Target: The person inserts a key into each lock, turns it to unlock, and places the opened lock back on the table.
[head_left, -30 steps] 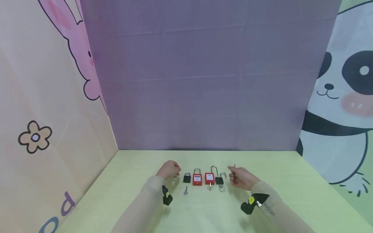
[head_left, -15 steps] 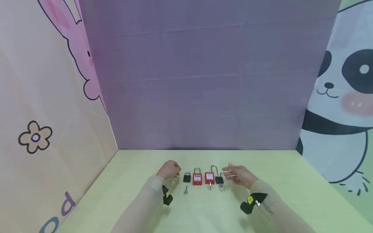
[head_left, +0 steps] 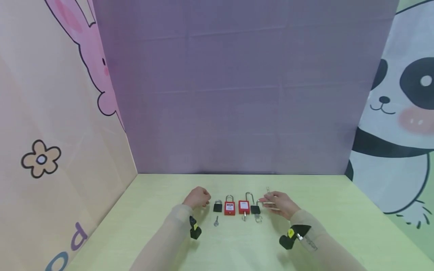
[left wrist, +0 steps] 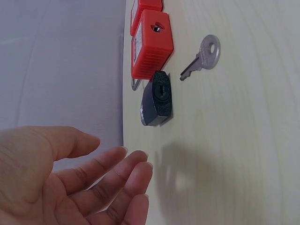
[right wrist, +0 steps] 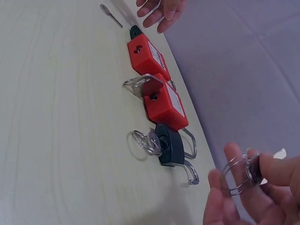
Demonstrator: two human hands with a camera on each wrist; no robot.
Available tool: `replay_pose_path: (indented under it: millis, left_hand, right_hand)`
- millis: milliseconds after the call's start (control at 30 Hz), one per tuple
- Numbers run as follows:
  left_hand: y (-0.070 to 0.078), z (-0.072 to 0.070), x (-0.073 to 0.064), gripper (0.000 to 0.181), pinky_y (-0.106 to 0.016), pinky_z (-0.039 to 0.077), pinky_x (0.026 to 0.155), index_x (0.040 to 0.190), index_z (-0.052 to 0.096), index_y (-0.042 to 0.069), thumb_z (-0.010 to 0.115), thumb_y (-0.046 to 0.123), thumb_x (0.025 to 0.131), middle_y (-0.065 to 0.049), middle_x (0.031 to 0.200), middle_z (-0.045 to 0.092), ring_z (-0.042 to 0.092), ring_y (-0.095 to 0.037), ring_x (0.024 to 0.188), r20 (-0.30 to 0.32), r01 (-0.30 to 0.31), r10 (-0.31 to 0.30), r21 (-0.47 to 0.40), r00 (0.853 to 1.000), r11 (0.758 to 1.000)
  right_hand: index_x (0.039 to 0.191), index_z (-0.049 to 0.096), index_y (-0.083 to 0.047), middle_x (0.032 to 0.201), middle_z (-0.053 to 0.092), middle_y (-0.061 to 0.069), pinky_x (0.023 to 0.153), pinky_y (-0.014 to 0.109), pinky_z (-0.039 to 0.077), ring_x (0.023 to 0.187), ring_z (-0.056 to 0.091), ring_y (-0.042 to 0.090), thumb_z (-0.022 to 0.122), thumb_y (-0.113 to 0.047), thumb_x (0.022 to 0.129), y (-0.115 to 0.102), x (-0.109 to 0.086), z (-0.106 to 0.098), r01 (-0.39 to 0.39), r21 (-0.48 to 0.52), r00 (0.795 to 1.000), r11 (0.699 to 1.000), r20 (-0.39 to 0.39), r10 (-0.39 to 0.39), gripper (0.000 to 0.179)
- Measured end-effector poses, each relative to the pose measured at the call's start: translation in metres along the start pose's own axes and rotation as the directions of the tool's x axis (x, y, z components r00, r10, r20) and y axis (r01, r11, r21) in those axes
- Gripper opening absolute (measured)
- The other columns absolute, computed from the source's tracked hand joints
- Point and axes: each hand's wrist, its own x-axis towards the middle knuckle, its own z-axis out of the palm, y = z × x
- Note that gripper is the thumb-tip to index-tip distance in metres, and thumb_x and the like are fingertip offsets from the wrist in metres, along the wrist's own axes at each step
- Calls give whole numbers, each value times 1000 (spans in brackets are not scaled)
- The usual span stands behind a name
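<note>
My left hand (head_left: 197, 197) rests near the table's left side with fingers loosely bent, holding nothing. Closest to it is a locked black padlock (left wrist: 158, 99), with a loose key (left wrist: 207, 52) in front. A locked red padlock (head_left: 229, 208) comes after that. To its right lies an unlocked red padlock (head_left: 243, 207) with a ringed key in its keyhole. Rightmost is an unlocked black padlock (right wrist: 172, 147), its shackle swung out and a ringed key (right wrist: 152, 143) inserted. My right hand (head_left: 281, 203), just right of it, pinches a key (right wrist: 254, 169) with wire rings; fingers partly hide the key.
The pale wood-look table (head_left: 162, 188) runs back to a purple cloth backdrop (head_left: 237, 94). Printed cloths hang on either side, a rabbit (head_left: 93, 64) at left and a panda (head_left: 390, 177) at right. Each forearm wears a black wrist camera.
My right hand has moved slightly left, towards the unlocked black padlock, and the key and rings have turned within its fingers. My left hand and the padlocks stay put.
</note>
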Motion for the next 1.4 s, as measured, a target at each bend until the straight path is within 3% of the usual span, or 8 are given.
replay_pose_path:
  millis: [200,400,667,933,1400]
  left_hand:
    - [-2,1,3,23,-36,50,74,107,67,1,57,15,92,-4,82,67,61,-17,72,1,15,-15,6,1000,1000]
    - [-5,3,5,23,-35,50,72,106,67,1,57,16,92,-3,82,66,60,-16,71,1,13,-13,12,1000,1000]
    - [-4,2,4,22,-35,50,72,105,67,1,57,15,92,-4,82,66,61,-17,71,-2,13,-13,-3,1000,1000]
    - [-5,0,3,23,-36,51,75,107,67,1,57,15,93,-4,82,67,61,-16,71,-11,14,-14,-3,1000,1000]
    - [-3,0,0,25,-36,51,75,108,67,0,56,14,91,-5,84,68,62,-18,73,-19,10,-10,11,1000,1000]
  right_hand:
    - [130,55,2,118,63,16,91,43,49,106,61,29,53,-30,100,2,-1,-3,-1,-3,999,1000,-51,1,44]
    - [128,57,0,97,64,3,76,30,50,87,62,17,52,-29,100,4,2,-5,-22,29,998,999,-53,24,41]
    - [135,48,7,105,67,12,78,31,51,89,64,17,51,-15,100,-1,-3,-6,-48,101,998,994,-26,51,41]
    - [116,65,1,97,70,3,76,25,50,83,62,11,58,-21,97,0,-4,-13,-67,141,998,988,28,64,30]
    - [117,64,3,91,71,2,70,24,47,76,60,10,54,-18,99,2,0,-8,-129,133,990,983,-43,136,29]
